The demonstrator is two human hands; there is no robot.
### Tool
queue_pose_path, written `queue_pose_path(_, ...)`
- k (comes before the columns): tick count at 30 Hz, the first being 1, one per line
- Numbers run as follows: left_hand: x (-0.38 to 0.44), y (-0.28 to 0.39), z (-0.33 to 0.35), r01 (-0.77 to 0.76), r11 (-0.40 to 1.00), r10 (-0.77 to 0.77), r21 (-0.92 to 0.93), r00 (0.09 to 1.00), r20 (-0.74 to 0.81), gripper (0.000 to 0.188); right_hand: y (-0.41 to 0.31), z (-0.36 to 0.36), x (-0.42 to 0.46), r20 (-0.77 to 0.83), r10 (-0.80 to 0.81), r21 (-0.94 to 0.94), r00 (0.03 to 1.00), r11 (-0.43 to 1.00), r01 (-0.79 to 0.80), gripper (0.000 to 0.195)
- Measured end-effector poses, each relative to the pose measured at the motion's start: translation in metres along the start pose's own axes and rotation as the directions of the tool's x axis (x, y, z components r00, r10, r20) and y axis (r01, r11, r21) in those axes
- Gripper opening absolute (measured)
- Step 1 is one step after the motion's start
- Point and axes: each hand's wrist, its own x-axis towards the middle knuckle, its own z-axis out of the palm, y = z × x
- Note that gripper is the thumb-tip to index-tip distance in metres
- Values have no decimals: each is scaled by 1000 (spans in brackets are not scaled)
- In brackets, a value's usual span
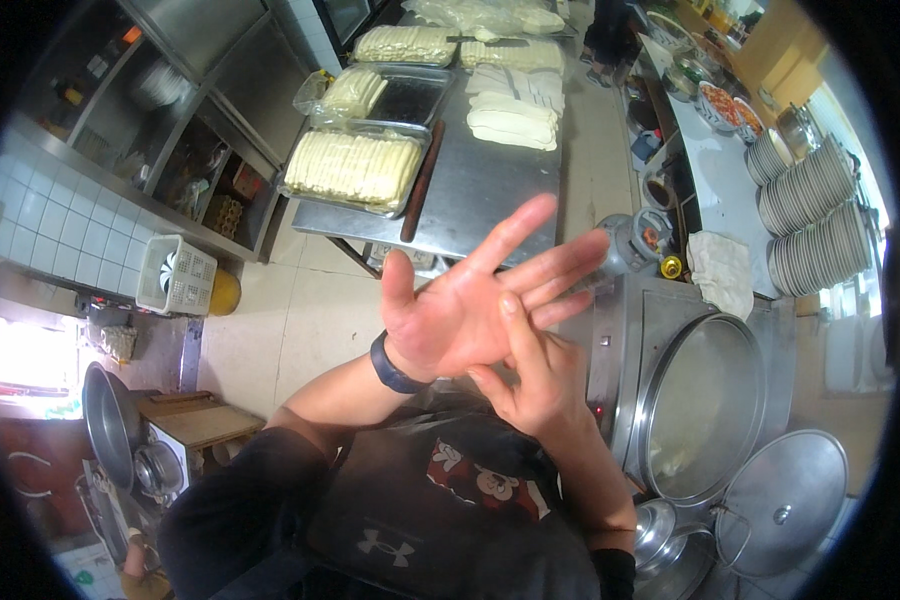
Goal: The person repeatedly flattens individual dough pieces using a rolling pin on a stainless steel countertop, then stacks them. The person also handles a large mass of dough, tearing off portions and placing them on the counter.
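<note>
My left hand (457, 315) is held palm up in front of my chest, fingers spread, with a dark band (399, 366) around its wrist. The index fingertip of my right hand (544, 375) rests on the left palm near the base of the little finger. Its thumb stands apart, and its other fingers are partly hidden. Beyond the hands is a steel table (487, 187). On it are a tray of pale dough strips (352, 169) under clear plastic, a wooden rolling pin (423, 180) and a flat pale slab (511, 120), apparently dough.
At right, a large round steel pot (705, 405) holds cloudy liquid; its lid (784, 506) leans beside it. Stacked plates (817, 240) and a white cloth (720, 270) lie on the counter. A gas cylinder (634, 240) stands below. Another person's legs (607, 34) show at the top.
</note>
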Motion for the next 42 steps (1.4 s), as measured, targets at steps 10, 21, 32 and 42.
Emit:
queue_pose_path(10, -3, -2, -8, -26, 1000, 26, 1, 999, -27, 133, 1, 9, -6, -32, -27, -121, 999, 992, 23, 72)
queue_pose_path(21, -14, -11, -26, 24, 1000, -26, -15, 986, -167, 129, 11, 23, -33, -44, 32, -127, 999, 991, -38, 67)
queue_pose_path(32, 5, -14, -55, -62, 993, 14, -98, 903, -430, 43, 36, 25, -94, 28, 366, -181, 930, 917, -355, 56)
queue_pose_path(42, -14, 9, -138, 155, 948, -263, -278, 875, -407, 41, 72, 64, -208, -151, 795, -165, 587, 565, -808, 32)
